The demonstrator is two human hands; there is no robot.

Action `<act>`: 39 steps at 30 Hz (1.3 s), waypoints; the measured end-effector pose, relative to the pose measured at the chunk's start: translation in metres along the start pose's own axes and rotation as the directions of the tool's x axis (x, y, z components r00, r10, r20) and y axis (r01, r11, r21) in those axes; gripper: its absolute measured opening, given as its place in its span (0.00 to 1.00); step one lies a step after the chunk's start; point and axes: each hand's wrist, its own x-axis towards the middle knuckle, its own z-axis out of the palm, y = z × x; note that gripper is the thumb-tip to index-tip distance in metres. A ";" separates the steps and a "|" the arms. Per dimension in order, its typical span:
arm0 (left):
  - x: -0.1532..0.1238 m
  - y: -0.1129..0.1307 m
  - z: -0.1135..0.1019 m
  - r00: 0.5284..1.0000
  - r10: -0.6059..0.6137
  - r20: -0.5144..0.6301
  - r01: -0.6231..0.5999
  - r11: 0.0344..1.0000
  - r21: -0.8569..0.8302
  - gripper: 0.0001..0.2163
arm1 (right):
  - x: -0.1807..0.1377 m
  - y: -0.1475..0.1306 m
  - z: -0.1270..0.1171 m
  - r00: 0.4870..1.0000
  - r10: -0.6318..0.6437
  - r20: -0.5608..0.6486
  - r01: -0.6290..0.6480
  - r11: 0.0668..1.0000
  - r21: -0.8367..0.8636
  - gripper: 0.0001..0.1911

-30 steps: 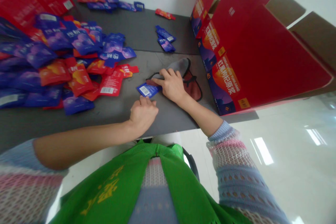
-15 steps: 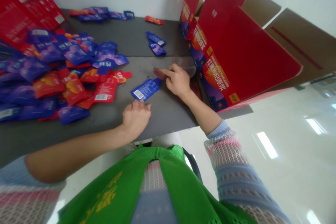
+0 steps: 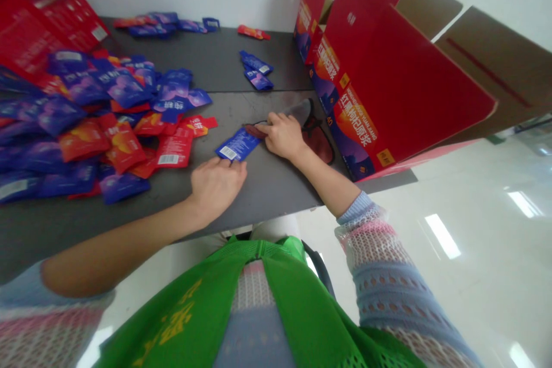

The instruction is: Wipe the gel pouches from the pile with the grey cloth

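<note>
Packing station in a small packaging workshop.

Dark counter [image 3: 267, 190] heaped at left with loose blue and red sachets [image 3: 86, 121]; printed red cartons [image 3: 388, 86] standing open at right, flattened ones [image 3: 38, 29] stacked at far left; plain white wall behind, glossy pale floor [image 3: 452, 213] below; green work vest [image 3: 267, 299] worn over a knitted sweater.

glossy plastic blue sachet [image 3: 236, 145] on matt grey table [image 3: 267, 184].

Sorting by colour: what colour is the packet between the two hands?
The packet is blue with a white barcode label; the head view shows it best.
</note>
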 end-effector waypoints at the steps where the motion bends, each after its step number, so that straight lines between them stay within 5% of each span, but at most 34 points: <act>1: 0.001 -0.005 -0.003 1.000 0.003 -0.026 -0.003 1.000 -0.017 0.21 | 0.000 0.007 0.000 0.997 0.076 -0.005 -0.076 0.997 -0.003 0.24; 4: 0.005 -0.015 -0.006 0.992 0.002 -0.124 -0.005 1.000 -0.025 0.19 | -0.002 0.024 0.000 0.978 0.205 -0.039 -0.204 0.978 0.033 0.27; 8: 0.011 -0.012 0.002 0.996 -0.037 -0.081 0.040 0.999 0.033 0.33 | -0.006 0.030 -0.002 0.968 0.206 -0.141 -0.194 0.976 0.095 0.31; 16: 0.031 -0.018 0.016 0.993 -0.120 -0.012 0.121 0.991 0.051 0.25 | -0.015 0.000 -0.010 0.964 -0.231 -0.135 0.255 0.945 0.203 0.30; 20: 0.041 -0.045 0.014 0.976 -0.212 -0.056 0.197 0.960 -0.200 0.20 | -0.016 -0.022 -0.004 0.884 -0.442 -0.150 0.466 0.856 0.225 0.28; 25: 0.048 -0.075 0.027 0.986 -0.162 0.039 0.150 0.759 -0.634 0.16 | -0.017 -0.036 0.002 0.813 -0.577 -0.079 0.582 0.809 0.086 0.28; 32: 0.058 -0.070 0.030 0.915 -0.151 0.373 0.401 0.263 -0.877 0.10 | -0.013 -0.039 -0.001 0.929 -0.363 -0.076 0.364 0.931 0.008 0.20; 34: 0.058 -0.070 0.030 0.902 -0.147 0.407 0.432 0.269 -0.861 0.09 | -0.010 -0.038 -0.001 0.959 -0.276 -0.067 0.276 0.961 -0.005 0.21; 39: 0.051 -0.071 0.034 0.932 0.006 0.362 0.304 0.529 -0.792 0.14 | 0.001 -0.014 0.003 0.998 0.042 -0.041 -0.044 0.998 -0.049 0.22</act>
